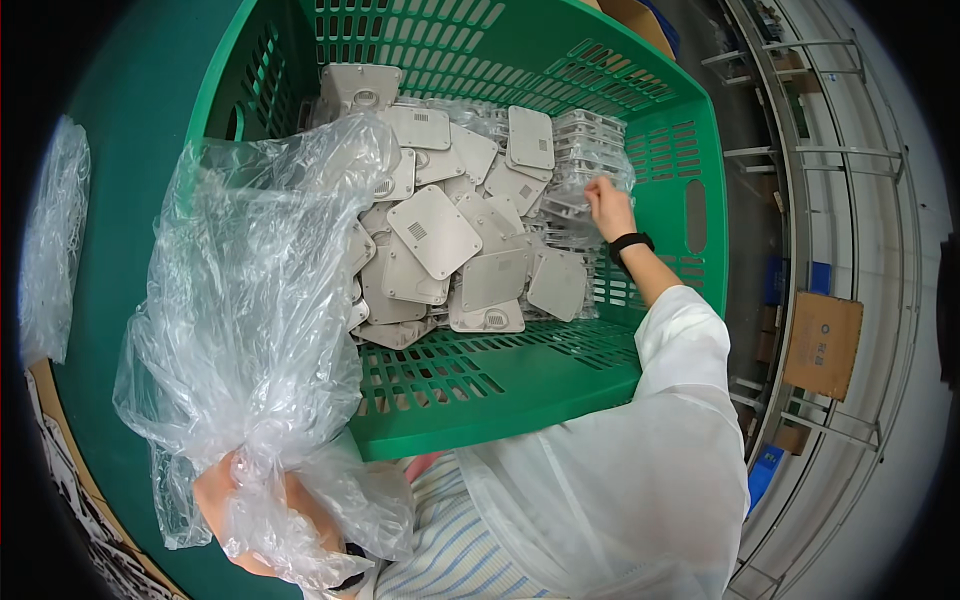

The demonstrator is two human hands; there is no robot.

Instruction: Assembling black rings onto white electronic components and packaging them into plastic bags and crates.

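My left hand [222, 500] is closed on a bunched, large clear plastic bag [265, 290] at the lower left. The bag drapes over the left side of a green plastic basket [500, 400] and partly covers my fingers. Inside the basket lies a loose heap of flat, light-grey square plastic covers [435, 232] with rounded corners, several showing small slotted grilles. My right hand [608, 210], with a black band at the wrist, reaches in at the right. Its fingers are pinched together against a neat stack of grey plastic parts [590, 135]; what they grip is blurred.
Another clear plastic bundle [55, 240] lies at the far left on the green surface [130, 120]. Cardboard edging [70, 430] runs along the lower left. Beyond the basket's right side stand metal racks [840, 150] with a cardboard box [823, 345] and blue bins [765, 475].
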